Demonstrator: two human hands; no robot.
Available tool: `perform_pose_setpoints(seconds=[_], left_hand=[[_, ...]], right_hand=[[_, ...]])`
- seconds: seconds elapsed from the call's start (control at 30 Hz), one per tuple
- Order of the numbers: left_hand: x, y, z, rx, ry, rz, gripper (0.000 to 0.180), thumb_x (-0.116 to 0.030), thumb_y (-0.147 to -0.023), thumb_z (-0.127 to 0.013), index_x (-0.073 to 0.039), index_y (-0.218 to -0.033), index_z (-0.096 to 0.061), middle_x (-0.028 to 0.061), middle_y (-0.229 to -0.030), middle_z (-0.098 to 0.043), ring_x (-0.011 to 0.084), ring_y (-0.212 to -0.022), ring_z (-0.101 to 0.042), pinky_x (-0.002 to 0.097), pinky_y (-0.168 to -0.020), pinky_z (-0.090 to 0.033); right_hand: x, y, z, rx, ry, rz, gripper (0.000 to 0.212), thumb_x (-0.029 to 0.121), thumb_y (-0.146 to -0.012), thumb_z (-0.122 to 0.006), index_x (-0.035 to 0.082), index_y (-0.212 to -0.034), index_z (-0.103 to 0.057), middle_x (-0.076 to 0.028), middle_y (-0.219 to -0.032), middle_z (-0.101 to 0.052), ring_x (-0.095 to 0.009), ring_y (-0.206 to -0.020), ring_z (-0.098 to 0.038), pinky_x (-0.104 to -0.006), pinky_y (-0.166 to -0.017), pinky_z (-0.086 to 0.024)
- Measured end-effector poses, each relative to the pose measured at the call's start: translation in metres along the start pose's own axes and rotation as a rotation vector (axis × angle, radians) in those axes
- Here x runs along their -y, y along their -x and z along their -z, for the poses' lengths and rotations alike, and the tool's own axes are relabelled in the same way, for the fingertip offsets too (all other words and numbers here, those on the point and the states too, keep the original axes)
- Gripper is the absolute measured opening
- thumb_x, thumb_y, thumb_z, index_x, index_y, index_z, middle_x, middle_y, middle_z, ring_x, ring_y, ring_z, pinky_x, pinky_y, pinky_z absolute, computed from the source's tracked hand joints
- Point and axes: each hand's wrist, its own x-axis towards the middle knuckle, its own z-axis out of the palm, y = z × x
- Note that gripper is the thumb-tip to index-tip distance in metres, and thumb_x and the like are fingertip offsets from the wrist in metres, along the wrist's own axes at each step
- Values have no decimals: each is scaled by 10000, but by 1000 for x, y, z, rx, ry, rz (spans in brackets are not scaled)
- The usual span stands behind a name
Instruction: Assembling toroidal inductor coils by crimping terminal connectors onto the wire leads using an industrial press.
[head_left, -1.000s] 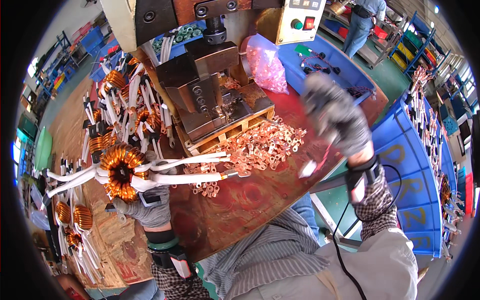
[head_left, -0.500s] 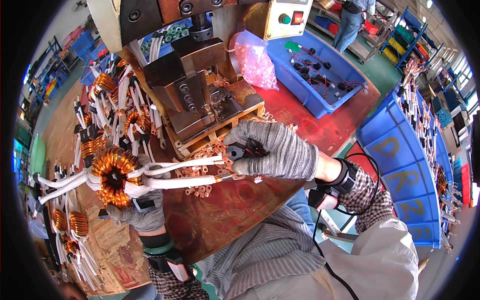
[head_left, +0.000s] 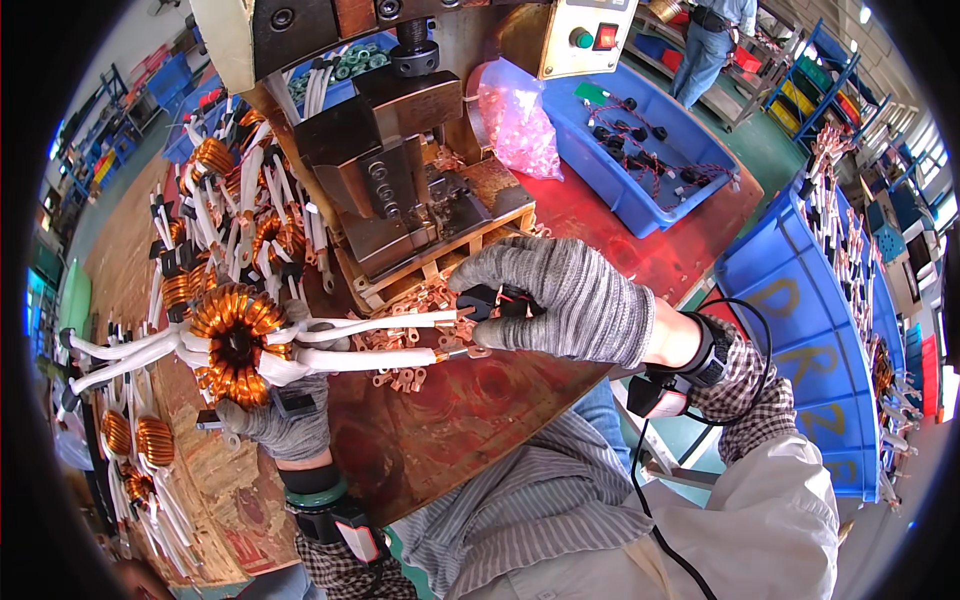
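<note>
One copper-wound ring coil [head_left: 238,308] with white-sleeved leads [head_left: 370,360] is held above the left part of the surface [head_left: 450,430]. The left hand [head_left: 295,435], in a grey knit glove, grasps the coil from its near right side, with fingers behind the leads. The right hand [head_left: 570,305], similarly gloved, pinches a small black part [head_left: 478,302] beside the right-hand ends of the leads; whether it touches them cannot be told. Copper lugs [head_left: 403,380] lie heaped around and below these ends. On the far side stands a dark metal press [head_left: 385,160]; to its right are a pink-tinted plastic bag [head_left: 520,120] and a blue tray [head_left: 625,205] containing wired black pieces. Further coils [head_left: 212,155] are piled at left.
</note>
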Motion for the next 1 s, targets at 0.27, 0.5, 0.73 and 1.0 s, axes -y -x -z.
perform_pose_setpoints(seconds=[0.27, 0.5, 0.73, 1.0], left_hand=[[2, -1, -7, -56, -173, -35, 1005, -606, -507, -690, -176, -1305, -256, 95, -1264, -349, 308, -1104, -374, 517, -943, -289], [4, 0, -11, 71, -78, 55, 927, -613, -555, -661, -151, -1276, -305, 128, -1181, -420, 283, -1034, -426, 512, -939, -272], [8, -1, -8, -32, -114, 3, 959, -649, -533, -647, -135, -1269, -310, 122, -1179, -426, 279, -1026, -433, 516, -920, -299], [12, 2, -16, -66, 17, 58, 974, -707, -526, -594, -128, -1263, -329, 111, -1166, -450, 275, -988, -470, 511, -891, -342]], right_hand=[[12, -2, 3, 122, 277, -30, 346, 273, -747, -573, 9, -968, -534, -153, -859, -558, -303, -778, -556, -385, -689, -438], [7, -3, -3, 66, 361, 11, 341, 245, -726, -581, 14, -973, -531, -159, -819, -534, -300, -771, -551, -387, -654, -445], [7, -17, 17, 181, 403, 131, 261, 336, -733, -574, 100, -845, -576, -58, -768, -521, -254, -730, -549, -373, -612, -428], [-1, -24, 27, 259, 266, 305, 270, 367, -727, -595, 106, -790, -613, -73, -716, -574, -255, -705, -549, -356, -607, -418]])
